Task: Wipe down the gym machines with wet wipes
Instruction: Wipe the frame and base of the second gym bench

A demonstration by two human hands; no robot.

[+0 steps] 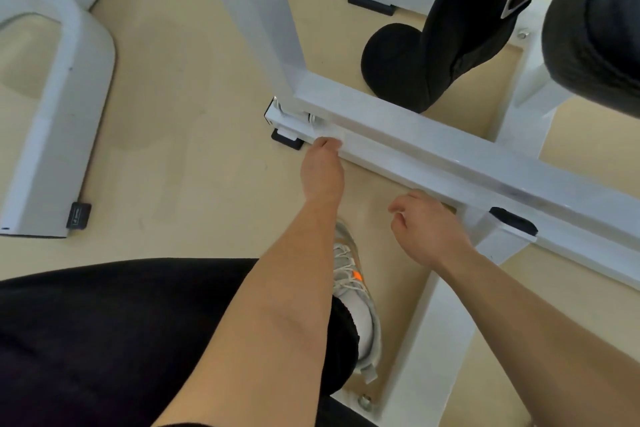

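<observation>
1. Your left hand [322, 172] is down at the near end of the white floor bar [450, 163], fingers curled against its front edge. I can't tell if there's a wipe under them, white on white.
2. Your right hand [429, 230] hangs loosely curled just beside the bar, holding nothing.
3. Best go long along the bar, top face then front, then the corner by the black foot [285, 139].
4. Beige floor [173, 114] all round, and another white frame [69, 121] stands to your left.
</observation>
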